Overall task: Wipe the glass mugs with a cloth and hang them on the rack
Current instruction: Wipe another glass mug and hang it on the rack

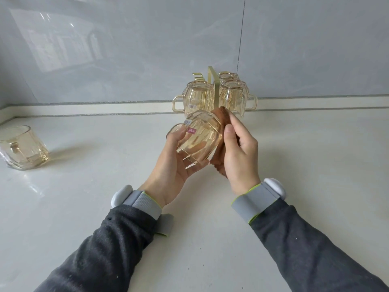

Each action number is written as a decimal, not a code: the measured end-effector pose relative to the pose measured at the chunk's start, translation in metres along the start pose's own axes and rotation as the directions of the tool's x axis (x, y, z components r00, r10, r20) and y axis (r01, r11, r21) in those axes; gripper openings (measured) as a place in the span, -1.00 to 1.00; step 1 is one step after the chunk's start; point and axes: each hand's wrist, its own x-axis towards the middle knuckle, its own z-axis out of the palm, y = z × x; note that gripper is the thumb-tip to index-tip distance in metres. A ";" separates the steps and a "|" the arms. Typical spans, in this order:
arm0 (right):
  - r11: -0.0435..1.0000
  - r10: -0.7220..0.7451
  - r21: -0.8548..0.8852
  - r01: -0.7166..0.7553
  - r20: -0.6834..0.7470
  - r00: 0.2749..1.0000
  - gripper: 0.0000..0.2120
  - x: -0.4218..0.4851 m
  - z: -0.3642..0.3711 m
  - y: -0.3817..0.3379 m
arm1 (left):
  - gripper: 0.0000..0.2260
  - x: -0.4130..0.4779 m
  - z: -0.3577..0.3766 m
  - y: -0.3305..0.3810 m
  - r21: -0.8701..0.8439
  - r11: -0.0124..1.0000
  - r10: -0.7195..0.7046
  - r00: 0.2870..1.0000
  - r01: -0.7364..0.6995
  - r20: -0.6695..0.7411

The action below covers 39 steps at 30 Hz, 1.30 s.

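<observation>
My left hand (171, 163) grips an amber glass mug (197, 138), tilted with its base toward the wall and its mouth toward me, held above the counter. A pink label shows on its side. My right hand (240, 152) holds a brown cloth (221, 119) pressed against the mug's right side. Behind them stands a gold rack (213, 85) with three amber mugs hanging upside down, one (196, 98) on the left and two (232, 95) on the right. Another mug (21, 147) stands upright on the counter at far left.
The white counter (105, 197) runs to a grey tiled wall (147, 49) with a low ledge at its foot. Gold hooks stick out bare at the rack's upper left (197, 76).
</observation>
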 end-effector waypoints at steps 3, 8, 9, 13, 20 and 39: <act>0.998 0.044 0.034 -0.044 0.004 0.999 -0.60 0.001 -0.001 0.000 | -0.77 0.001 0.000 -0.001 -0.016 1.000 -0.003 1.000 0.002 -0.031; 0.998 0.041 0.053 -0.040 -0.029 0.999 -0.64 0.000 -0.001 -0.002 | -0.79 0.003 0.000 -0.001 -0.040 0.999 0.030 0.998 -0.032 -0.055; 0.998 0.042 0.056 -0.040 -0.032 0.999 -0.65 0.000 -0.001 -0.003 | -0.80 0.003 0.000 -0.001 -0.031 0.999 0.043 0.997 -0.045 -0.056; 0.999 0.025 0.043 -0.023 -0.038 0.999 -0.67 0.000 -0.001 -0.005 | -0.57 0.002 0.001 -0.001 0.001 0.999 0.053 0.994 -0.053 -0.098; 1.000 0.003 -0.007 -0.004 -0.083 0.997 -0.68 0.000 -0.002 -0.006 | -0.49 0.001 0.000 -0.001 0.029 0.995 0.100 0.993 -0.098 -0.056; 0.982 -0.124 -0.153 0.112 -0.072 0.990 -0.68 -0.002 0.000 -0.007 | -0.35 -0.005 0.000 0.006 -0.181 0.960 -0.203 0.976 0.214 0.074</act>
